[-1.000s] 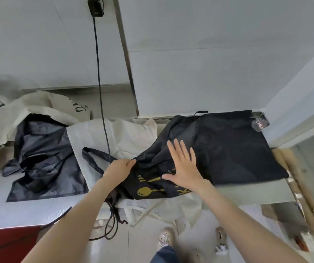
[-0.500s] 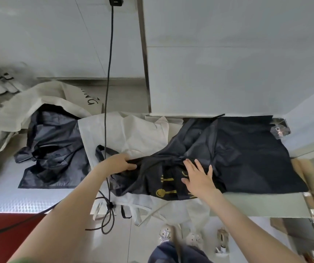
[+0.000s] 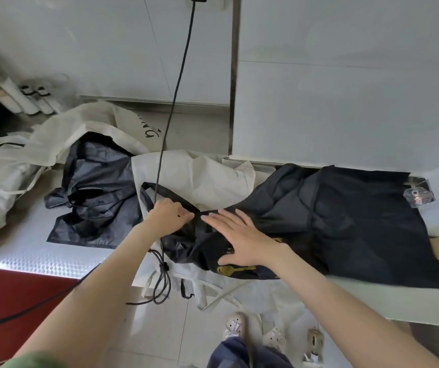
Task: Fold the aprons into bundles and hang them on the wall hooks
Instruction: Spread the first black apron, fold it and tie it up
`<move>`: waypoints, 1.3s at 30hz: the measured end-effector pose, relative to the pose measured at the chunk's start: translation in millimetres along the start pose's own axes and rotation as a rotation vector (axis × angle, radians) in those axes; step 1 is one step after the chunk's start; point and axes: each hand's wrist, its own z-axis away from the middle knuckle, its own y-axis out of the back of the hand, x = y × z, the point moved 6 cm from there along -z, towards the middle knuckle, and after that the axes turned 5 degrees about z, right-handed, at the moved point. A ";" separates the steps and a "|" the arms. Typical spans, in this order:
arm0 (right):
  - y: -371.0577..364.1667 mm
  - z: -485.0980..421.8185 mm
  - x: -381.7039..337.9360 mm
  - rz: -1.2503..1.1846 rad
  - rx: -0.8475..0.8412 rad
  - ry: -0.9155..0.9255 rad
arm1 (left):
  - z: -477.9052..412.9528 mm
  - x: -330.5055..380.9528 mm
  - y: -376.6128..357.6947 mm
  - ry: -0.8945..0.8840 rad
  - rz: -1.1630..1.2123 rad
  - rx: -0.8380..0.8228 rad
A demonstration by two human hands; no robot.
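One black apron [image 3: 346,221] lies bunched on the counter [image 3: 27,256], on top of a white apron [image 3: 199,176]. Left hand [image 3: 169,216] pinches its gathered left end. Right hand [image 3: 242,240] presses flat on it, fingers spread. Second dark apron [image 3: 96,203] lies crumpled left of it.

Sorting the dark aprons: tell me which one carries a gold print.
The black apron spread at right, under the right hand: gold print shows at its near edge. The crumpled dark apron at left shows none.
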 end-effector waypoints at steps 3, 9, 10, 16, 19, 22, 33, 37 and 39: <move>-15.8 -19.3 -12.7 -0.017 -0.168 -0.011 | 8.5 -7.2 -10.7 0.070 0.049 -0.158; -18.3 -1.0 31.6 -0.103 -0.149 -0.319 | 8.3 -29.2 -10.2 0.210 -0.311 -0.146; -18.3 5.5 42.6 -0.103 -0.138 -0.357 | 8.7 -30.1 -6.9 0.233 -0.330 -0.115; -18.3 33.6 68.2 -0.139 -0.117 -0.443 | 16.0 -53.7 26.5 0.337 -0.167 0.225; -17.6 34.1 64.4 -0.169 -0.053 -0.471 | 23.1 -57.8 36.3 0.235 -0.362 0.314; -14.9 34.3 62.0 -0.217 -0.014 -0.503 | 27.1 -35.9 20.5 -0.161 -0.379 0.297; 11.5 30.4 49.8 -0.584 0.093 -0.333 | 64.5 4.9 -15.5 -0.363 0.514 0.164; 31.4 35.8 45.1 -0.695 0.186 -0.360 | 71.7 31.0 -33.4 -0.248 0.426 -0.124; 34.5 48.0 54.9 -0.706 0.225 -0.394 | 66.0 34.5 -33.0 -0.141 0.219 -0.026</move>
